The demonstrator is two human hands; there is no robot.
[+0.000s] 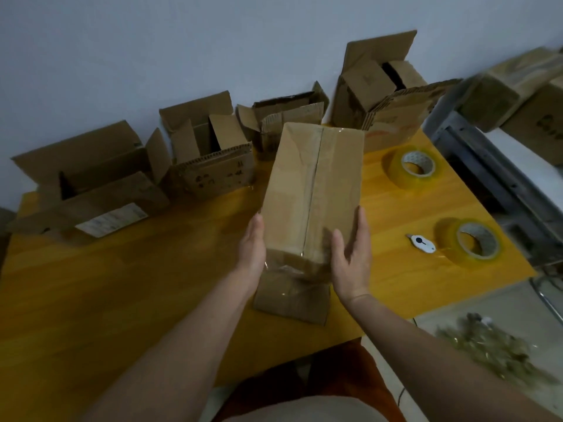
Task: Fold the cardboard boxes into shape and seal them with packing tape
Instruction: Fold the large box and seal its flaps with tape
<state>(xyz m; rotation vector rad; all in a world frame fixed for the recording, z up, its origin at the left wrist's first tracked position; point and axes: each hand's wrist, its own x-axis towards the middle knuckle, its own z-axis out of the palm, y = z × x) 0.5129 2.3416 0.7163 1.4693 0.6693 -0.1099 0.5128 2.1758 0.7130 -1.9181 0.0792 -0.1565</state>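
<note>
While upright at desk centre, tall sealed box (310, 190) stands with clear tape along top seam and down near face. Left hand (251, 249) flat against left side, fingers straight; right hand (352, 254) flat against right side, fingers spread, thumb on front face. Yellow wooden desk (122, 284) carries everything. Four open boxes (210, 153) in row along wall behind, flaps up. Two tape rolls (416, 169) lie right of box, well apart; small white cutter (420, 242) just beside nearer roll (472, 242).
</note>
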